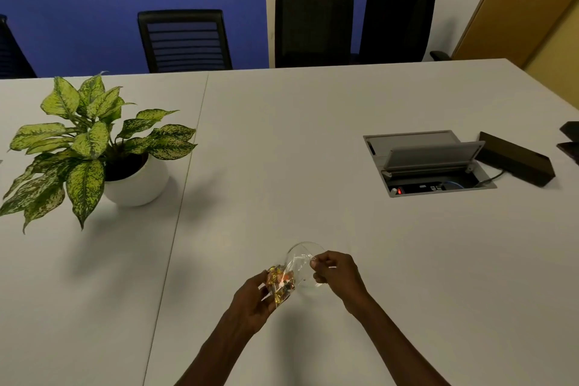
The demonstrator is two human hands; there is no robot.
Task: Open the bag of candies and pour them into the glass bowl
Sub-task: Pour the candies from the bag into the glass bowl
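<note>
A clear plastic bag of candies [283, 281] with gold and orange wrappers is held over the near middle of the white table. My left hand [250, 301] grips its lower, candy-filled end. My right hand [336, 271] pinches the bag's top edge at the right, pulling it sideways. The glass bowl [305, 252] stands on the table just behind and under the bag, between my hands; its near part is hidden by the bag and my right fingers. I cannot tell whether the bag's mouth is open.
A potted plant [94, 147] in a white pot stands at the left. An open cable hatch [429, 163] and a black box [517, 158] lie at the right. Black chairs [185, 39] line the table's far edge.
</note>
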